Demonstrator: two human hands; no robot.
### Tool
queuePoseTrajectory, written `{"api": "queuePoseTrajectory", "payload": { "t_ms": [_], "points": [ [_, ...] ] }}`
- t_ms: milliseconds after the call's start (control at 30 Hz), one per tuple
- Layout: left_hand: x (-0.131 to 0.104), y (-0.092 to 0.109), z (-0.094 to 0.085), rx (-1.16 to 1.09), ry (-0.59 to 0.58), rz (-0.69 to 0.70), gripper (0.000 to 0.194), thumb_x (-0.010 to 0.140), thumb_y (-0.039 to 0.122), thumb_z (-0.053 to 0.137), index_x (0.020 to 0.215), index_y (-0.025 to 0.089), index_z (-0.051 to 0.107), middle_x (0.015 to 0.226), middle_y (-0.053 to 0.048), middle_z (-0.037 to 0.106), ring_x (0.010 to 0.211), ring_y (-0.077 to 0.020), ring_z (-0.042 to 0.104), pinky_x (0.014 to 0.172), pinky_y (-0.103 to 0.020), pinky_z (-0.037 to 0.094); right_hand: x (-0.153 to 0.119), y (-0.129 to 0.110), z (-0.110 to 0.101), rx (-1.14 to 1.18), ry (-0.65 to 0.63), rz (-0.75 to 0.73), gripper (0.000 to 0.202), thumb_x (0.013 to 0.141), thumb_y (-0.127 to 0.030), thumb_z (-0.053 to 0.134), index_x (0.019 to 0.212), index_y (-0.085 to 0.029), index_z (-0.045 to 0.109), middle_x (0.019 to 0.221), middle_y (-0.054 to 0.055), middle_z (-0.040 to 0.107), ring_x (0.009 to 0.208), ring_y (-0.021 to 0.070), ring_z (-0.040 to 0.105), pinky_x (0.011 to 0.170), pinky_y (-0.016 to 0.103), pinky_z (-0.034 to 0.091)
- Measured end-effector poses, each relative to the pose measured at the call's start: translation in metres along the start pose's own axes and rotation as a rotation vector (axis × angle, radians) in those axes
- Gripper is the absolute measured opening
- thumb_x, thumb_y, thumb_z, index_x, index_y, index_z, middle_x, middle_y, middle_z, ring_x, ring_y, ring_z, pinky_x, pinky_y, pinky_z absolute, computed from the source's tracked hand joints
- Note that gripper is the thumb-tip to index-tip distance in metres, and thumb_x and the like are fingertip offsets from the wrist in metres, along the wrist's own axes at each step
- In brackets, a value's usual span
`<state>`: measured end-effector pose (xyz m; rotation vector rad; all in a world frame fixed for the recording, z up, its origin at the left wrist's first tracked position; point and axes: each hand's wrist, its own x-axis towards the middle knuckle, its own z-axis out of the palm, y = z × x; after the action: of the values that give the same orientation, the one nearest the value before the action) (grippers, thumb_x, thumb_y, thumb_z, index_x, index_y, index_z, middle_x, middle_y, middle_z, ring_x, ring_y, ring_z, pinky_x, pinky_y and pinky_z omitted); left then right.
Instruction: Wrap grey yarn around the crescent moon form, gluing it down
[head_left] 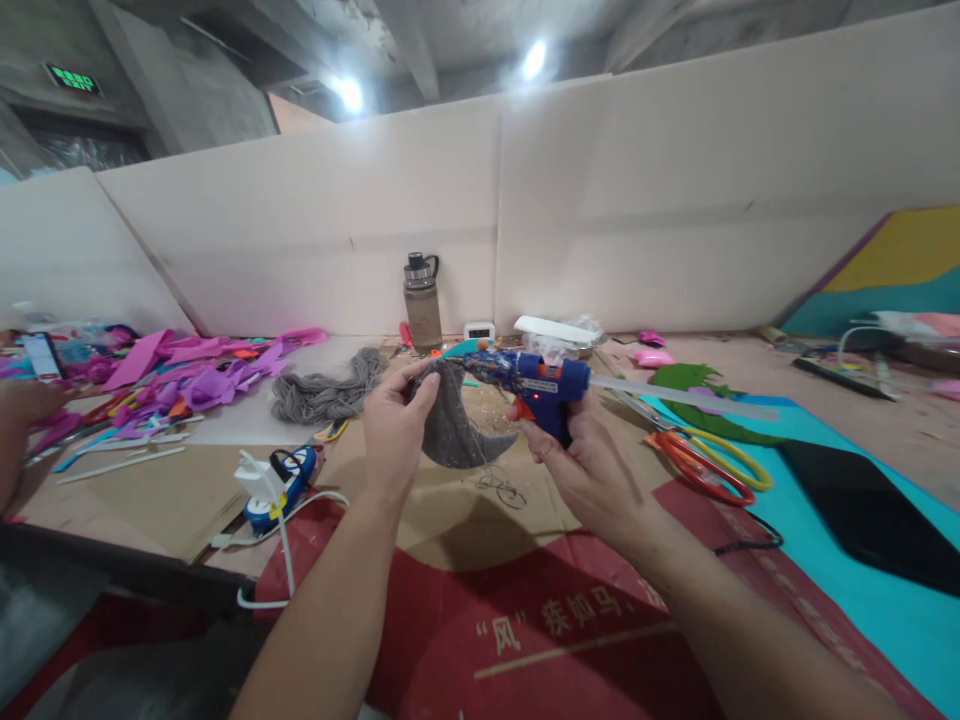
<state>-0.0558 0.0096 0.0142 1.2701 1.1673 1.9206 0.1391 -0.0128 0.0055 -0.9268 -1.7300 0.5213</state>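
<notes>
My left hand (397,425) pinches the upper left part of a grey crescent-shaped felt piece (461,435), held up over the table. In my right hand (581,450) is a blue glue gun (551,385), my fingers wrapped round its handle near the orange trigger. Its nozzle points left and meets the top edge of the grey piece; whether it touches cannot be told. A long clear glue stick (675,393) sticks out of the gun's back. Thin dark strands (502,488) lie below the piece.
Grey yarn (326,390), a power strip (281,490) and purple scraps (217,375) lie left. A bottle (422,305) stands at the back. Scissors (705,465), a green piece (686,385) and a black phone-like slab (877,510) lie right. Another person's arm (22,430) shows far left.
</notes>
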Motion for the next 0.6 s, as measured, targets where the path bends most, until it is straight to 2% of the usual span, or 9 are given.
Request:
{"api": "queuePoseTrajectory", "payload": {
  "t_ms": [300, 500, 600],
  "points": [
    [0.0, 0.0001, 0.0006, -0.005, 0.004, -0.001, 0.027, 0.074, 0.031, 0.074, 0.099, 0.021, 0.078, 0.096, -0.006, 0.076, 0.087, -0.0197, 0.069, 0.081, -0.032, 0.053, 0.0012, -0.0047, -0.0002, 0.025, 0.005, -0.008, 0.022, 0.093, -0.038, 0.052, 0.107, -0.021, 0.056, 0.108, 0.011, 0.063, 0.099, 0.0259, 0.061, 0.093, 0.046, 0.047],
    [-0.0007, 0.0001, 0.0007, 0.007, -0.003, 0.002, 0.026, 0.075, 0.031, 0.074, 0.099, 0.022, 0.078, 0.097, -0.006, 0.076, 0.088, -0.0196, 0.068, 0.082, -0.032, 0.053, -0.001, -0.0017, 0.0011, 0.032, -0.017, 0.001, 0.027, 0.093, -0.035, 0.052, 0.117, -0.022, 0.054, 0.11, 0.01, 0.063, 0.1, 0.0251, 0.061, 0.093, 0.045, 0.048],
    [-0.0009, 0.0009, 0.0007, 0.006, -0.003, 0.012, 0.026, 0.075, 0.031, 0.074, 0.099, 0.021, 0.078, 0.097, -0.006, 0.076, 0.089, -0.0199, 0.068, 0.083, -0.032, 0.053, -0.0007, -0.0032, 0.0003, 0.033, -0.011, -0.004, 0.025, 0.093, -0.036, 0.053, 0.114, -0.021, 0.055, 0.112, 0.011, 0.063, 0.102, 0.0261, 0.061, 0.096, 0.046, 0.046]
  ]
}}
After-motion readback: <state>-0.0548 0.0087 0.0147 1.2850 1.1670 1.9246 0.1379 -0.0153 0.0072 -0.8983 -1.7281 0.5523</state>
